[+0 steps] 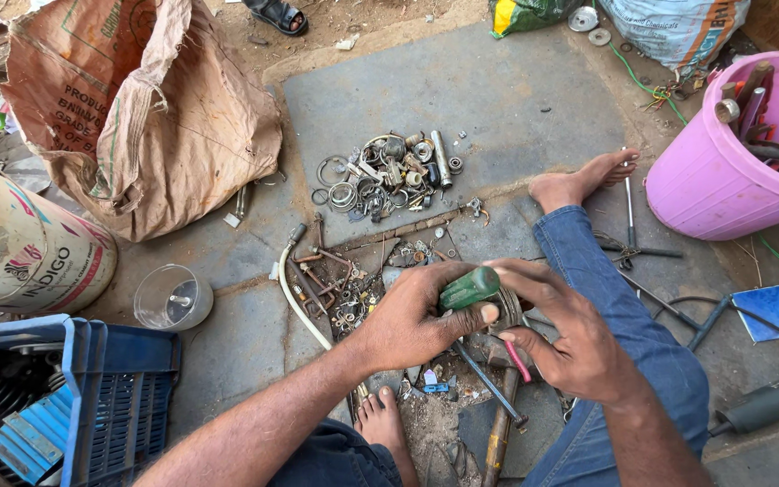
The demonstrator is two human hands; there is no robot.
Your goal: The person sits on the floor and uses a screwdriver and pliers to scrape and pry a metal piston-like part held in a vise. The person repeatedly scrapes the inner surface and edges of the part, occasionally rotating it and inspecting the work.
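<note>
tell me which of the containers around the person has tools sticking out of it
The pink plastic bucket at upper right: metal rods and tool handles poke above its rim. The clear plastic cup and the blue crate at left show none.

You have one view only — worn on your head, tilted steeply down, close over your hands [489, 325] and the paved ground [498, 99].

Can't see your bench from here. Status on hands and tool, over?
Left hand gripping green-handled screwdriver. Right hand pinching a round metal part. Hammer and scrap underneath.
</note>
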